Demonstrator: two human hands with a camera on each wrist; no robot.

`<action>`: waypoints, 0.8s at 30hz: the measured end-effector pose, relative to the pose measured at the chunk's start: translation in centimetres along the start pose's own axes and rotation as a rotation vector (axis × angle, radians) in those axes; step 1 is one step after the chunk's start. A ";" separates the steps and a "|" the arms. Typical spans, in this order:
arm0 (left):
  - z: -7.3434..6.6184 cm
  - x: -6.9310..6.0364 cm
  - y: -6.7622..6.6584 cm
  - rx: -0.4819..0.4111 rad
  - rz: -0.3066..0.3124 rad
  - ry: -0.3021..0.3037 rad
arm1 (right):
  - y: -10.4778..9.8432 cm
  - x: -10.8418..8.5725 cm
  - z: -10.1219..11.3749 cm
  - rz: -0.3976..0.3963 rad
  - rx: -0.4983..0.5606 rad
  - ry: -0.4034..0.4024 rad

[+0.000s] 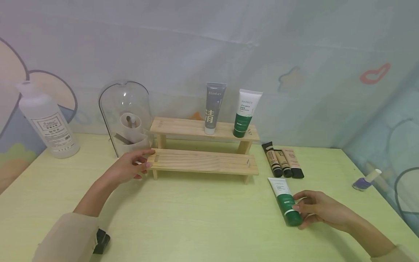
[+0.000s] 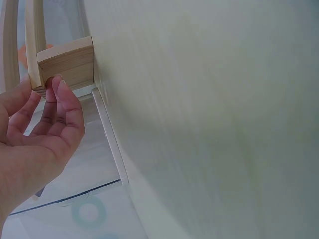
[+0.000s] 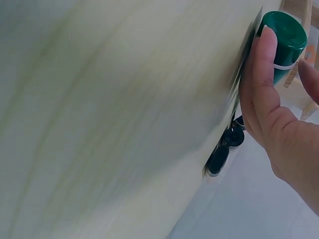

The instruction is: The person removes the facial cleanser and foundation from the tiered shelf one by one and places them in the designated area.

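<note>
At the left end of the wooden two-step shelf (image 1: 201,161), my left hand (image 1: 132,165) pinches the lower board, thumb on top and fingertips beneath. The left wrist view shows the same board end (image 2: 36,59) between thumb and fingers. My right hand (image 1: 322,209) holds a white and green squeeze tube (image 1: 285,200) by its cap end, low at the table; the right wrist view shows the green cap (image 3: 285,35) beside the fingers. On the upper board stand a grey tube (image 1: 214,107) and another white and green tube (image 1: 245,112), both upright on their caps.
Three small cosmetic tubes (image 1: 283,162) lie right of the shelf. Purple nail polish (image 1: 366,181) lies near the table's right edge. A clear dome case (image 1: 126,105) with a white holder and a large white pump bottle (image 1: 49,122) stand at the left. A patterned curtain hangs behind.
</note>
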State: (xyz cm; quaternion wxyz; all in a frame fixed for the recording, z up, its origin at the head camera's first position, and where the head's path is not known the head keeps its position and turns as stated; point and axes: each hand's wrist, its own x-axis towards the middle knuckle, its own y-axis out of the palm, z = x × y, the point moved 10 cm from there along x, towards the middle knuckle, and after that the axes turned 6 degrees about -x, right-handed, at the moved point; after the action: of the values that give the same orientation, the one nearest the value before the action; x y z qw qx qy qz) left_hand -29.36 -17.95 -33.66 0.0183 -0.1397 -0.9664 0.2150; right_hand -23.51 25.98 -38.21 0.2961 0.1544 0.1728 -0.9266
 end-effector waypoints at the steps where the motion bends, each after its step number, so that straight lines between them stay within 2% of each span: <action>1: 0.0 0.0 0.0 -0.001 -0.001 0.001 | 0.0 0.0 0.1 0.002 -0.001 -0.007; 11: 0.0 -0.1 0.1 -0.005 0.003 0.001 | -0.9 -0.3 0.7 -0.024 -0.077 -0.015; 24: -0.1 -0.1 0.1 -0.008 0.003 0.001 | -1.9 -0.4 3.5 -0.064 -0.220 -0.091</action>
State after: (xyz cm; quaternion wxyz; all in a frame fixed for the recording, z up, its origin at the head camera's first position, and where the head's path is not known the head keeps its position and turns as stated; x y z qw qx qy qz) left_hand -29.24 -17.86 -33.56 0.0179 -0.1415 -0.9669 0.2114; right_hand -24.97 26.25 -34.52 0.2892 0.0730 0.2644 -0.9171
